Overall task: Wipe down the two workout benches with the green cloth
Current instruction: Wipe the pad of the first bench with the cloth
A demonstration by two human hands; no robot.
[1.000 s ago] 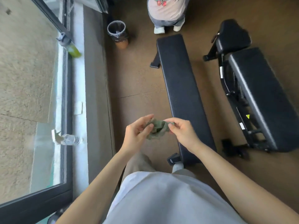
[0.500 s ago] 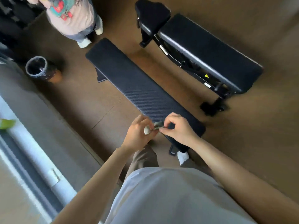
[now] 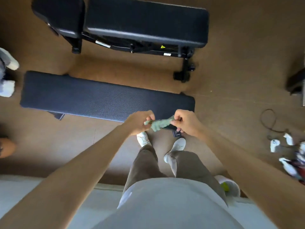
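"Green cloth [image 3: 159,123], position?"
"Stretched between left hand [image 3: 140,123] and right hand [image 3: 186,123], the fingers of both pinching its ends, over the near edge of the flat bench [image 3: 99,98]."
"Clearance?"
"Bare floor [image 3: 132,75] separates it from the adjustable bench [image 3: 145,25]."

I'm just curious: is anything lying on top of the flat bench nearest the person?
The flat bench looks bare on top. The left hand and right hand hold the green cloth over its near edge, hiding that bit.
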